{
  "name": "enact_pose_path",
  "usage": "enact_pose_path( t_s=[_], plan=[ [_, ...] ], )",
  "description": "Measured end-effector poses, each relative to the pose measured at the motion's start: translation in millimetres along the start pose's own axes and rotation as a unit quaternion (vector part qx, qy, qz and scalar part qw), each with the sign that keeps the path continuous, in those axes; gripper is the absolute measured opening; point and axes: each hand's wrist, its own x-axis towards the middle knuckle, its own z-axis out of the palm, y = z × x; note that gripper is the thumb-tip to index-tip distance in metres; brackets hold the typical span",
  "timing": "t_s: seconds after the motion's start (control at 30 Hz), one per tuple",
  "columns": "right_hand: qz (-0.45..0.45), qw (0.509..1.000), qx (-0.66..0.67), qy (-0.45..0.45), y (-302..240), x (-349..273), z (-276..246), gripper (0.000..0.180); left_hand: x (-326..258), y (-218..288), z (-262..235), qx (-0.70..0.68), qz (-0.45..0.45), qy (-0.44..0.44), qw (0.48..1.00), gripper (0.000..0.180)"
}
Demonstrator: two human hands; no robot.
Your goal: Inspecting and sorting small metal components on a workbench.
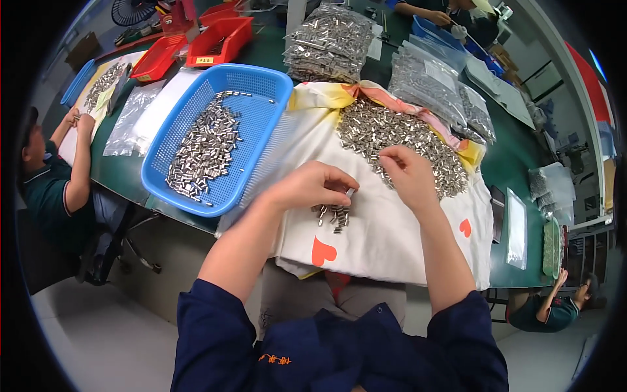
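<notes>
My left hand (318, 185) is closed, with a small metal cylinder (351, 193) between thumb and fingertips. Directly below it, a small loose group of the same metal cylinders (337, 215) lies on a white cloth (385, 251) printed with red hearts. My right hand (410, 174) hovers at the near edge of a large heap of shiny metal cylinders (398, 134), its thumb and forefinger pinched together. Anything between those fingertips is too small to make out. Left of my left hand stands a blue perforated basket (282, 88), partly filled with similar cylinders.
Stacked clear bags of metal parts (330, 42) stand at the back, with more bags (431, 81) to the right. Red bins (222, 42) sit at the back left. Co-workers sit at the left (62, 170), far right (555, 307) and across the green table (513, 251).
</notes>
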Motion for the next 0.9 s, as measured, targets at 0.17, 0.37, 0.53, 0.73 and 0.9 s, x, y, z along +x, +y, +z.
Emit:
enact_pose_path(
  t_s=[0.17,0.37,0.53,0.73,0.9],
  plan=[
    [-0.224,0.933,-0.282,0.016,36.8,31.7,31.6,0.008,8.1,-2.2,3.3,-0.007,0.005,-0.013,1.0,0.032],
    [-0.246,0.895,-0.373,-0.009,35.7,40.9,34.0,0.005,8.6,-12.4,7.3,-0.072,0.023,0.019,0.997,0.031],
    [-0.301,0.889,-0.345,-0.001,27.1,35.3,35.7,0.006,7.6,-15.5,0.3,-0.194,0.007,0.063,0.979,0.031],
    [-0.001,0.992,0.124,-0.01,14.5,-7.1,34.3,0.008,13.0,-8.7,-1.2,-0.266,0.004,0.127,0.956,0.035],
    [-0.025,0.987,0.157,-0.032,14.7,-8.8,39.7,0.01,12.3,-11.8,-1.1,-0.237,-0.011,0.116,0.965,0.035]
  ],
)
